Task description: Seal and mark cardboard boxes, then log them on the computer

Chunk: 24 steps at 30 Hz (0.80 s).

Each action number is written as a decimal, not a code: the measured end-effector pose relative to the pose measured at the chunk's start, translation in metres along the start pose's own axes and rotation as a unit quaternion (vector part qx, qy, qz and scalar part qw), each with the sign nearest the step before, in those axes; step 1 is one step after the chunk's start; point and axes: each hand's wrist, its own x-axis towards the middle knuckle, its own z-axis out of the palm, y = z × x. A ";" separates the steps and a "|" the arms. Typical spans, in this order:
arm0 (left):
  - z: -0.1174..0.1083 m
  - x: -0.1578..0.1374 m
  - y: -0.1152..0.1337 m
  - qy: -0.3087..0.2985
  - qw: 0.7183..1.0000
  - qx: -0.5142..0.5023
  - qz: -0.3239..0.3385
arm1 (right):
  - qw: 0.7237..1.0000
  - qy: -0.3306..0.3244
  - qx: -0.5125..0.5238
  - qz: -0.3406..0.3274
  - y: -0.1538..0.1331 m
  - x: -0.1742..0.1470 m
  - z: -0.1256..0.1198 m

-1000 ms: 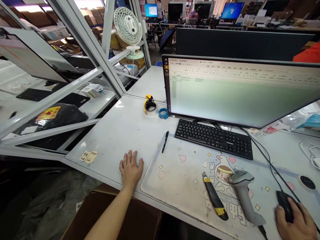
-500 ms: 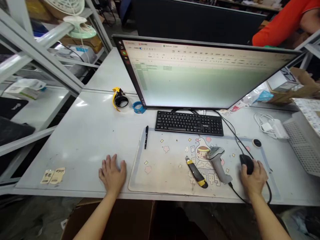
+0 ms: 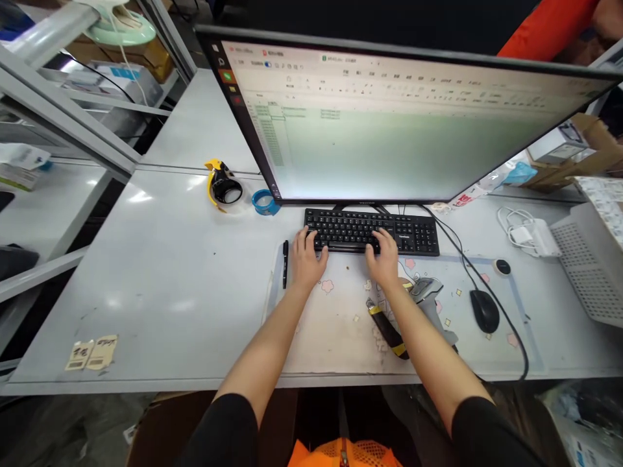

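Observation:
A black keyboard point(image 3: 350, 228) lies below a large monitor point(image 3: 360, 149) that displays a spreadsheet. On the keyboard's left end rest the spread fingertips of my left hand point(image 3: 307, 259), which holds nothing. My right hand point(image 3: 383, 258) touches the keys right of the space bar, its fingers apart and nothing in them. A black pen point(image 3: 285, 264) lies just left of my left hand. Under my right forearm, partly covered, are a yellow-and-black utility knife point(image 3: 387, 329) and a grey barcode scanner point(image 3: 428, 295). The black mouse point(image 3: 484, 310) lies untouched farther right.
A tape dispenser point(image 3: 224, 188) and a blue tape roll point(image 3: 265, 202) stand left of the monitor. Two paper tags point(image 3: 101, 352) lie near the front left. A white charger point(image 3: 538, 237) and a white basket point(image 3: 591, 266) are at the right. An orange sleeve point(image 3: 545, 29) shows behind the monitor.
My right hand has let go of the mouse and moved left onto the keyboard. My left hand has moved from the bare tabletop up and right onto the keys. The view has tilted down.

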 end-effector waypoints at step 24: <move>0.035 0.003 -0.016 -0.042 0.997 0.061 -0.026 | 0.980 -0.133 -0.150 0.012 -0.016 0.020 0.060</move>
